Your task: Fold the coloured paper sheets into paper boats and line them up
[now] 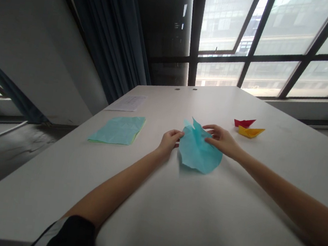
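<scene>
Worktop (147, 201), white and broad, runs away toward twelve o'clock, with tall windows (226, 18) beyond it at one and a dark blue curtain (105, 18) at eleven. Clockwise directions from here take the held paper as centre: a stack of blue sheets (116, 129) with green edges lies near nine. The crinkled light-blue paper (200, 154) is mid-worktop between both hands, one point upright. At ten lies a white sheet (128, 103). The left hand (169, 141) has its grip pinching the paper's nine-o'clock edge; the right hand (221, 140) touches it at two, thumb over the front, fingers curled; whether that grip pinches, I cannot tell. Beyond, also at two, sit a yellow folded boat (250, 132) and a smaller-looking red one (244, 123).
</scene>
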Action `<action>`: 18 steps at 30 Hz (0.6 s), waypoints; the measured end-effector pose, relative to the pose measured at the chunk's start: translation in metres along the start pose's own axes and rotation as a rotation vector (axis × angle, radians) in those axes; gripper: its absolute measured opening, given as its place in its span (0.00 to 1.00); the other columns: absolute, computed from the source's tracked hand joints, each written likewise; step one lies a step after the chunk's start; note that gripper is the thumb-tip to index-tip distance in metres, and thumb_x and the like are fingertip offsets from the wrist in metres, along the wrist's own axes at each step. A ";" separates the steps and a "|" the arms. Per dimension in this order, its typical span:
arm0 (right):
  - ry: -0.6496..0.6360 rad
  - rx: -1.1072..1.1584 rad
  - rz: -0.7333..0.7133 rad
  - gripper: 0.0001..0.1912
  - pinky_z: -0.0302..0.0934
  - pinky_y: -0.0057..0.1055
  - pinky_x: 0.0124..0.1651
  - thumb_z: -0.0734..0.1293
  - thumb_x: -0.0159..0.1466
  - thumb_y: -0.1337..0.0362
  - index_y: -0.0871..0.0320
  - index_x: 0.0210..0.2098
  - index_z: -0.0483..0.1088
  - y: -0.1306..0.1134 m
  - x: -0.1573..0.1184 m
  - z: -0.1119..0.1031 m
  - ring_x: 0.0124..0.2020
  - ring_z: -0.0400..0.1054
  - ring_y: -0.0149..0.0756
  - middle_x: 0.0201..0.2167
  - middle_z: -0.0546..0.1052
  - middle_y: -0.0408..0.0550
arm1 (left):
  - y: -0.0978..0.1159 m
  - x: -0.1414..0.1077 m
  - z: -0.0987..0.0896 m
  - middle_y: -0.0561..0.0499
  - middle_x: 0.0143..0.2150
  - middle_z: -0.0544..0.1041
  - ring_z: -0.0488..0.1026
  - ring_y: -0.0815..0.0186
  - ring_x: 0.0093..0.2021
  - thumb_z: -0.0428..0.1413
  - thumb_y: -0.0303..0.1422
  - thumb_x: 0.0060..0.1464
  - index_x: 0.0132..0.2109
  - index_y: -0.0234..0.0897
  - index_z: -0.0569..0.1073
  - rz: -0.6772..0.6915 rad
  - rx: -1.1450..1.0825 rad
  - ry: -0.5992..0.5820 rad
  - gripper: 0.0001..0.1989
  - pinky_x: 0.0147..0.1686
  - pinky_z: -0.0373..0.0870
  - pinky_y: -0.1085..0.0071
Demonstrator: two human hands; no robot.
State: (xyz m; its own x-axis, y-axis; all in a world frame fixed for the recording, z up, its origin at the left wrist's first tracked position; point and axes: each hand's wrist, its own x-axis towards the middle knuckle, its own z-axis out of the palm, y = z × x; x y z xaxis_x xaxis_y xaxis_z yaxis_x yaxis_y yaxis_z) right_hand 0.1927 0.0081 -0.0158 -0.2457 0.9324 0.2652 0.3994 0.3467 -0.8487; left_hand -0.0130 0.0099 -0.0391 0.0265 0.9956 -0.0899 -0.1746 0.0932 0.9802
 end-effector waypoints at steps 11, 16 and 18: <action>0.035 0.130 0.323 0.23 0.59 0.25 0.23 0.69 0.47 0.72 0.58 0.43 0.66 0.063 0.017 -0.028 0.23 0.65 0.28 0.25 0.73 0.42 | 0.001 0.016 -0.038 0.45 0.32 0.72 0.68 0.58 0.38 0.53 0.33 0.43 0.24 0.37 0.70 0.237 1.277 0.151 0.06 0.35 0.63 0.67; -0.027 0.099 0.281 0.25 0.57 0.23 0.22 0.69 0.48 0.70 0.58 0.46 0.64 0.071 0.014 -0.028 0.22 0.63 0.27 0.24 0.73 0.41 | 0.000 0.012 -0.039 0.41 0.45 0.67 0.62 0.52 0.47 0.53 0.39 0.43 0.41 0.36 0.70 0.242 1.512 0.184 0.17 0.41 0.63 0.62; -0.089 0.135 0.251 0.26 0.56 0.24 0.22 0.69 0.49 0.68 0.58 0.47 0.63 0.071 0.014 -0.028 0.22 0.63 0.27 0.24 0.73 0.40 | -0.002 0.015 -0.040 0.40 0.50 0.64 0.60 0.51 0.50 0.53 0.43 0.44 0.49 0.35 0.65 0.270 1.514 0.205 0.25 0.43 0.62 0.60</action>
State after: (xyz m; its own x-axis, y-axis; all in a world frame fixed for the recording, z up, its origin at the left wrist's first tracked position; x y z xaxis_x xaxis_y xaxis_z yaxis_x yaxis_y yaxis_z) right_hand 0.2423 0.0483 -0.0597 -0.2327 0.9725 0.0031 0.3379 0.0839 -0.9374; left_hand -0.0514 0.0253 -0.0499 0.0069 0.9766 0.2149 0.9748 -0.0545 0.2163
